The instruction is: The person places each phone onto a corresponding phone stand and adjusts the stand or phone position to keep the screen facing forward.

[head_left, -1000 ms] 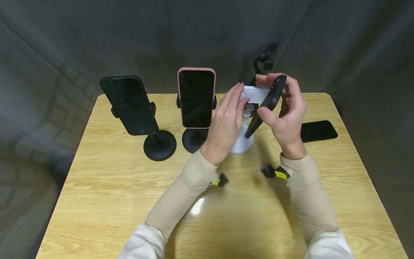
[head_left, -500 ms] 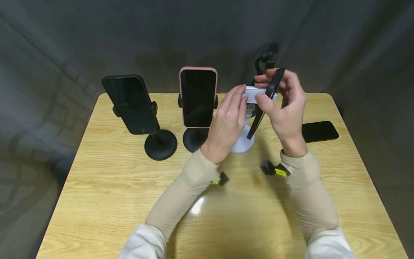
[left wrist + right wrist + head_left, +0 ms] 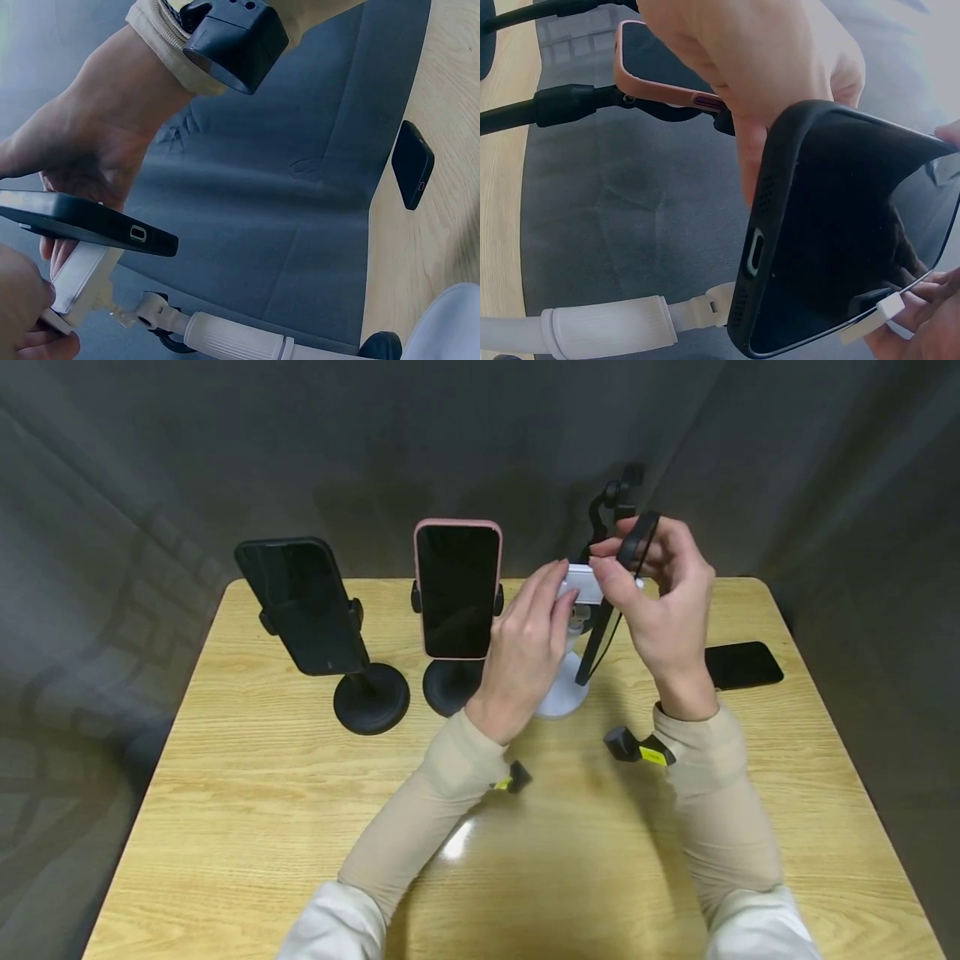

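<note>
My left hand [image 3: 525, 652] grips the left end of the clamp [image 3: 583, 585] on a white phone stand [image 3: 562, 697]. The stand's round base is on the table. Held by my right hand [image 3: 671, 618], a black-cased smartphone [image 3: 597, 647] appears nearly edge-on against the clamp's right part. The right thumb lies over the front of the clamp, fingers behind the phone. In the right wrist view the smartphone [image 3: 832, 225] shows its dark screen, and a white clamp arm [image 3: 877, 319] overlaps its lower edge near the right fingers. From the left wrist, the smartphone [image 3: 97, 225] crosses over the clamp [image 3: 82, 274].
To the left, a dark phone [image 3: 300, 606] and a pink-cased phone [image 3: 457, 589] sit in black stands. Another black phone [image 3: 742, 666] lies flat at the right. Behind the white stand rises a black bendy-armed holder [image 3: 596, 514], partly hidden.
My right hand has turned the smartphone more edge-on and shifted it slightly left and up along the clamp. The right thumb has moved onto the clamp's front. My left hand keeps its grip.
</note>
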Demonstrator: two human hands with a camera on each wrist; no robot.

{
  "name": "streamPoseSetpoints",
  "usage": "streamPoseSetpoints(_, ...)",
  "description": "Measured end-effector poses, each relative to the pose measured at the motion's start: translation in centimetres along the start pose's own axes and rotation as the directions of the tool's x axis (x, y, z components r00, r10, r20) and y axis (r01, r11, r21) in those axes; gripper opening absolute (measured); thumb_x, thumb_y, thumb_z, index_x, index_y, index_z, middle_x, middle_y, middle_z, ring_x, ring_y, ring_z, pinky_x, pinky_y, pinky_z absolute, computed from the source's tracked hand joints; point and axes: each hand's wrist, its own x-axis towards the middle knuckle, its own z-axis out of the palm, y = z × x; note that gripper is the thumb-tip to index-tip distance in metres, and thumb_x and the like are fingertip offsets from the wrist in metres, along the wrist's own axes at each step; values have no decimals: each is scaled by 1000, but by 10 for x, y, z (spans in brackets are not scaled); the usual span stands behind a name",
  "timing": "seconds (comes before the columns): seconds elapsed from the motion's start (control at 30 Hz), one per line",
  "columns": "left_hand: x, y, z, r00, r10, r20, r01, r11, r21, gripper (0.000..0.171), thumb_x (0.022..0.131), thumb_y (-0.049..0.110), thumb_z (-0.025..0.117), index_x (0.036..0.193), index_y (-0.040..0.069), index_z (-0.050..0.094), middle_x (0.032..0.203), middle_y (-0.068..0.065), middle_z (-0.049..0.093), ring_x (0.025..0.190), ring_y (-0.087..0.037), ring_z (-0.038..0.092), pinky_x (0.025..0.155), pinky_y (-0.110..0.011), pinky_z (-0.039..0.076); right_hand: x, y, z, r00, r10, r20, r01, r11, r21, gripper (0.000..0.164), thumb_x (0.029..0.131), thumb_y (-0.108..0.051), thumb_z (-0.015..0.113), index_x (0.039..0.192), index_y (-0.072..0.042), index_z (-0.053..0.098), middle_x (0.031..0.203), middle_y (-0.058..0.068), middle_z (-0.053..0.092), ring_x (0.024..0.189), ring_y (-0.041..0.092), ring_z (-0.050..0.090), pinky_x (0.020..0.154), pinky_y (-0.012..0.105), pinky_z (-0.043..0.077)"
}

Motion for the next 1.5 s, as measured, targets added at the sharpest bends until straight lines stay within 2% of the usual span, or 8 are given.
streamPoseSetpoints(0.1, 0, 0, -1, 1000, -2, 4, 2, 1000, -3, 33, 98, 17, 48, 119, -5, 60, 115, -17, 63, 106, -19, 60, 98, -20, 42, 1, 0, 0, 1000, 1, 1, -1, 1000, 16, 40, 77, -28, 71, 105, 0, 63, 86, 1, 73, 78, 16, 66, 65, 20, 47)
streamPoseSetpoints(0.33, 1, 0, -4, 999, -7, 34, 7, 1000, 4, 33, 98, 16, 47, 119, -5, 60, 117, -18, 62, 109, -20, 58, 99, -21, 40, 4, -1, -2, 998, 55, 13, -56, 986, 159, 32, 78, -21, 68, 103, -1, 64, 85, 11, 72, 76, 21, 68, 58, 19, 48)
streamPoseSetpoints(0.57, 0, 2, -4, 1000, -6, 31, 5, 1000, 20, 32, 99, 15, 46, 119, -6, 61, 116, -18, 62, 108, -20, 58, 100, -21, 40, 7, -2, -3, 998, 53, 41, -59, 981, 187, 37, 77, -20, 70, 104, 3, 63, 83, 6, 72, 73, 19, 68, 62, 17, 52)
streamPoseSetpoints(0.73, 0, 3, -4, 1000, -1, 25, 0, 999, 44, 32, 99, 15, 45, 119, -6, 61, 116, -17, 63, 107, -20, 59, 100, -21, 40, 8, -4, -4, 998, 8, 57, -16, 991, 134, 41, 77, -26, 73, 106, 2, 64, 83, 5, 72, 72, 18, 68, 64, 18, 53)
streamPoseSetpoints(0.87, 0, 3, -4, 999, 4, 35, -6, 999, 51, 32, 99, 15, 46, 119, -6, 60, 116, -17, 63, 107, -20, 59, 100, -22, 41, 8, -6, -4, 998, -37, 57, 35, 999, 30, 40, 77, -27, 71, 106, 0, 66, 83, 3, 71, 72, 18, 66, 63, 18, 51)
streamPoseSetpoints(1.0, -1, 2, -5, 999, 8, 43, -10, 998, 60, 33, 99, 15, 46, 120, -6, 60, 116, -18, 63, 107, -20, 59, 100, -21, 40, 7, -7, -3, 998, -46, 43, 48, 998, -37, 40, 76, -28, 72, 106, -2, 66, 82, 4, 70, 70, 19, 63, 65, 19, 51)
streamPoseSetpoints(1.23, 0, 0, -5, 998, 34, 53, -38, 997, 71, 32, 99, 13, 46, 119, -7, 60, 115, -18, 63, 106, -20, 59, 100, -21, 40, 5, -5, -1, 998, -58, -12, 57, 995, -76, 45, 72, -34, 74, 106, -5, 66, 82, 1, 67, 69, 18, 63, 70, 21, 54)
streamPoseSetpoints(1.5, 4, -2, -12, 991, 71, 110, -84, 989, 125, 32, 98, 13, 46, 117, -7, 61, 110, -17, 63, 99, -19, 61, 96, -22, 44, 3, 2, 5, 996, -67, -61, 61, 994, -87, 46, 70, -41, 74, 103, -11, 64, 84, 0, 64, 71, 18, 62, 69, 21, 53)
